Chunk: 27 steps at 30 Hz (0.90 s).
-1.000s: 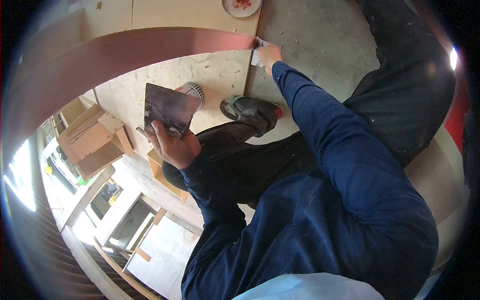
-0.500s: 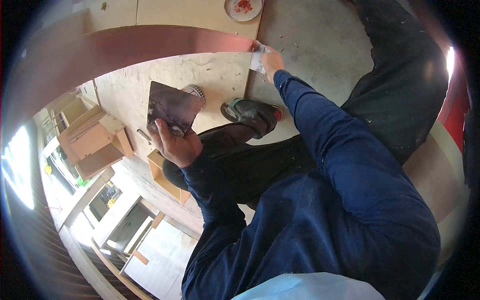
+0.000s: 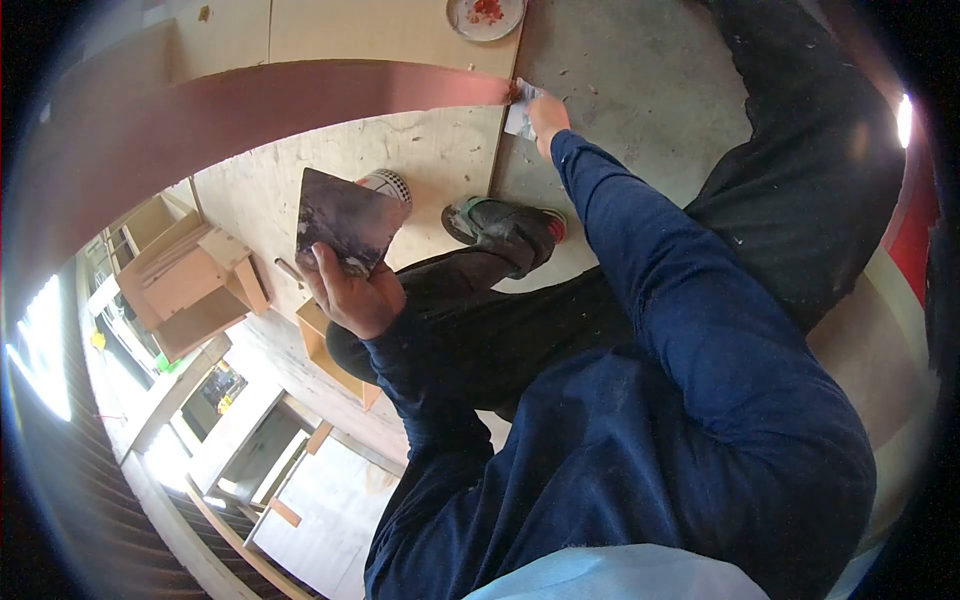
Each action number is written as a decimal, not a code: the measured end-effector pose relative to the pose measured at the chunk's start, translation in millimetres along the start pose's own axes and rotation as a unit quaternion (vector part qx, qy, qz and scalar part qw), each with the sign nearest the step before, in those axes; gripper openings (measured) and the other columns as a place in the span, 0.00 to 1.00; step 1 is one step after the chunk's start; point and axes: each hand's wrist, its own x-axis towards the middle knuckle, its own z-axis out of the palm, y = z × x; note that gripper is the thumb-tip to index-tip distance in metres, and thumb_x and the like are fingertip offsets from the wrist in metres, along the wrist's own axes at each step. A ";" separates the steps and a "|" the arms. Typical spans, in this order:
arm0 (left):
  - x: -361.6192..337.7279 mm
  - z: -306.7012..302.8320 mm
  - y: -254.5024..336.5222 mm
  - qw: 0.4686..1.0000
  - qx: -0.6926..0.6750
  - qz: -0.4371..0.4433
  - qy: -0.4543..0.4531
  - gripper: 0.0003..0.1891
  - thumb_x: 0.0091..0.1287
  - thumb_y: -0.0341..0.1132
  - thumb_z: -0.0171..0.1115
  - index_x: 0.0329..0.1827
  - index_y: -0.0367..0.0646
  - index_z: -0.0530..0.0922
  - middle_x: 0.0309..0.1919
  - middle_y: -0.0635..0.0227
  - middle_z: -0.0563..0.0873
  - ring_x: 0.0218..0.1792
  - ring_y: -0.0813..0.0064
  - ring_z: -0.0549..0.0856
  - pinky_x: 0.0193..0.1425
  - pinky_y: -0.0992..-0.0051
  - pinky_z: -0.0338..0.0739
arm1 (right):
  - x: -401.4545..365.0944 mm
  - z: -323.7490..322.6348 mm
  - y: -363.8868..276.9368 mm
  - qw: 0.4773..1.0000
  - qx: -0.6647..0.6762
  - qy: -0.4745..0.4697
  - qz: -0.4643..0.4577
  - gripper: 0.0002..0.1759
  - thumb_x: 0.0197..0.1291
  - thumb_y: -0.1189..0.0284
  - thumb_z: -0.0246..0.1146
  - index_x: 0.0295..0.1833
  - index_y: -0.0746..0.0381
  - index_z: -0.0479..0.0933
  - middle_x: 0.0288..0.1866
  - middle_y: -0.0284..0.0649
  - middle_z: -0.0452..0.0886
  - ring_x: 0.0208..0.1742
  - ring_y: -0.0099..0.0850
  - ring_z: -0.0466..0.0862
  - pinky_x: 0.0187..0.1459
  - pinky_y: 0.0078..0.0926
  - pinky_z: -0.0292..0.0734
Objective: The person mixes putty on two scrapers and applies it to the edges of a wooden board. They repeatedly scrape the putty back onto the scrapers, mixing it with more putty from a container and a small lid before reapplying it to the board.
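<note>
My left hand [image 3: 358, 296] grips a dark square board [image 3: 345, 220] with pale smears across its face, the thumb on top. Farther forward, my right hand [image 3: 547, 120] is closed on a thin, flat, whitish scraper [image 3: 520, 112], whose exact kind is partly hidden by the fingers. This piece meets the right end of a long curved pink panel [image 3: 300, 88], which arches across the upper left. Behind the dark board stands a tub with a black-and-white patterned side [image 3: 388, 186], partly covered by it.
A round white dish [image 3: 484, 32] with red paste lies at the top. My shod foot [image 3: 505, 225] rests near the edge of the wooden board [image 3: 440, 150]. Wooden box frames [image 3: 185, 285] stand at the left, and an open wooden box [image 3: 320, 335] sits beside my knee.
The scraper and my right hand have shifted slightly at the panel's end. In view, the panel's arch sits a little lower. The dark board stays in my left hand, nearly still.
</note>
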 end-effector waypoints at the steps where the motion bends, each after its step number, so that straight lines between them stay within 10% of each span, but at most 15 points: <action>1: -3.1 6.1 2.7 0.999 0.038 0.028 -0.004 0.22 0.69 0.40 0.59 0.61 0.36 0.71 0.55 0.54 0.77 0.55 0.63 0.80 0.55 0.68 0.80 | -0.3 1.9 -1.2 0.998 0.059 -0.008 0.011 0.24 0.53 0.80 0.48 0.56 0.67 0.78 0.45 0.46 0.83 0.41 0.34 0.83 0.43 0.32 0.76; 9: 0.3 -4.2 -5.7 0.986 0.152 0.069 0.010 0.22 0.70 0.40 0.58 0.61 0.35 0.71 0.55 0.55 0.77 0.55 0.66 0.80 0.56 0.69 0.79 | 12.2 8.6 2.7 0.997 0.063 -0.037 -0.023 0.24 0.53 0.79 0.48 0.57 0.67 0.77 0.49 0.49 0.82 0.45 0.37 0.83 0.46 0.33 0.76; 14: 1.2 -20.7 -4.3 0.792 0.484 0.359 -0.099 0.20 0.70 0.39 0.58 0.60 0.37 0.72 0.53 0.55 0.79 0.54 0.65 0.80 0.55 0.70 0.79 | -19.3 24.8 -30.1 0.999 -0.007 0.004 -0.037 0.27 0.50 0.81 0.52 0.59 0.69 0.74 0.48 0.47 0.81 0.43 0.35 0.81 0.46 0.31 0.75; 15: -1.4 -16.0 -2.3 0.793 0.481 0.361 -0.096 0.20 0.70 0.39 0.58 0.60 0.37 0.72 0.53 0.55 0.79 0.54 0.65 0.80 0.55 0.70 0.79 | -22.7 27.1 -32.0 0.999 -0.008 0.002 -0.041 0.27 0.50 0.81 0.52 0.59 0.69 0.74 0.48 0.47 0.81 0.43 0.35 0.81 0.46 0.31 0.75; 17: -9.3 6.8 5.2 0.997 0.003 0.068 -0.030 0.18 0.70 0.38 0.59 0.58 0.37 0.73 0.50 0.56 0.80 0.53 0.63 0.81 0.55 0.69 0.79 | -27.4 30.0 -35.0 0.997 -0.043 0.021 -0.063 0.26 0.49 0.82 0.52 0.58 0.70 0.73 0.47 0.46 0.80 0.44 0.36 0.81 0.46 0.32 0.75; 21: -15.4 1.3 9.3 0.996 -0.029 0.074 -0.050 0.17 0.69 0.37 0.59 0.57 0.38 0.73 0.48 0.59 0.81 0.52 0.61 0.81 0.54 0.66 0.80 | -27.1 12.3 -38.6 0.991 -0.045 -0.020 -0.123 0.23 0.49 0.82 0.53 0.54 0.69 0.74 0.44 0.44 0.79 0.44 0.36 0.81 0.49 0.32 0.76; 22: -16.0 -5.1 11.4 0.929 0.261 0.245 -0.090 0.17 0.69 0.36 0.58 0.57 0.39 0.73 0.48 0.60 0.81 0.51 0.61 0.82 0.54 0.63 0.80 | -37.9 -9.1 -52.8 0.990 0.089 -0.102 -0.044 0.22 0.49 0.82 0.54 0.53 0.69 0.75 0.44 0.43 0.79 0.45 0.36 0.81 0.51 0.31 0.76; 23: -15.0 -12.4 11.4 0.753 0.520 0.387 -0.114 0.16 0.69 0.35 0.57 0.58 0.40 0.73 0.48 0.60 0.81 0.50 0.61 0.82 0.53 0.61 0.80 | -43.5 -26.3 -62.8 0.958 0.218 -0.183 0.037 0.20 0.49 0.82 0.54 0.51 0.68 0.75 0.43 0.41 0.79 0.45 0.35 0.81 0.52 0.31 0.77; 24: -8.2 -19.5 4.0 0.755 0.516 0.390 -0.109 0.16 0.69 0.35 0.57 0.58 0.40 0.73 0.48 0.60 0.81 0.50 0.61 0.82 0.53 0.61 0.80 | -40.1 -35.3 -69.0 0.958 0.215 -0.188 0.032 0.20 0.49 0.82 0.54 0.51 0.68 0.75 0.43 0.41 0.79 0.45 0.35 0.81 0.52 0.31 0.77; 25: 2.6 -27.3 -8.9 0.948 0.229 0.176 -0.134 0.15 0.70 0.35 0.54 0.57 0.40 0.73 0.49 0.60 0.81 0.49 0.61 0.82 0.53 0.59 0.80 | -31.4 -42.1 -73.4 0.964 0.214 -0.158 0.020 0.22 0.47 0.82 0.56 0.52 0.64 0.77 0.45 0.44 0.81 0.46 0.35 0.82 0.51 0.30 0.78; 26: 8.3 -30.7 -16.7 0.983 -0.099 -0.064 -0.139 0.14 0.71 0.35 0.52 0.57 0.41 0.73 0.49 0.61 0.81 0.48 0.61 0.83 0.53 0.57 0.80 | -21.4 -49.7 -79.8 0.969 0.211 -0.128 0.008 0.24 0.46 0.83 0.58 0.52 0.60 0.80 0.46 0.46 0.83 0.46 0.35 0.84 0.49 0.30 0.79; 27: 7.8 -26.6 -11.7 0.988 -0.001 -0.058 -0.143 0.14 0.73 0.35 0.48 0.57 0.40 0.73 0.51 0.59 0.80 0.51 0.59 0.82 0.54 0.55 0.80 | -4.9 -60.9 -89.0 0.970 0.204 -0.132 0.003 0.24 0.46 0.83 0.58 0.52 0.60 0.80 0.46 0.46 0.83 0.46 0.35 0.84 0.49 0.30 0.79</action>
